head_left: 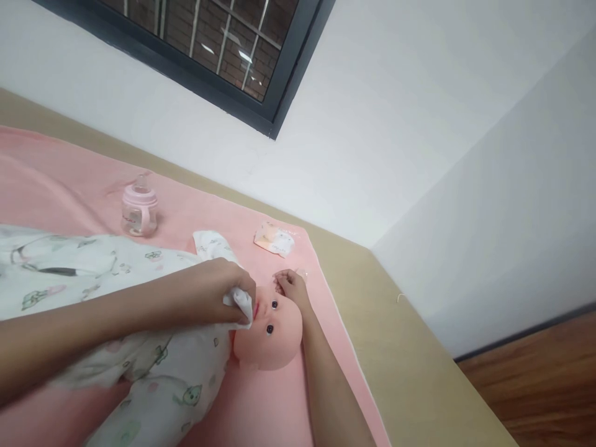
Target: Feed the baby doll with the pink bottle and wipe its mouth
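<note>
A baby doll [274,347] lies on its back on a pink sheet, dressed in a white printed outfit [195,379]. Reaching in from the left, my left hand [216,292] is closed around a crumpled white wipe [243,304] and holds it right at the doll's mouth and chin. My right hand [292,287] rests at the far side of the doll's head, its forearm running along the crown. The right fingers are loosely bent, with nothing visible in them. Just behind that wrist lies a small clear object [302,273], mostly hidden.
A pink-topped baby bottle [139,211] with handles stands on the sheet [205,214] at the back left. Near the sheet's far corner lies a small printed soft packet [274,239]. Wooden tabletop [354,292] borders the sheet, with a white wall and dark-framed window [274,105] behind.
</note>
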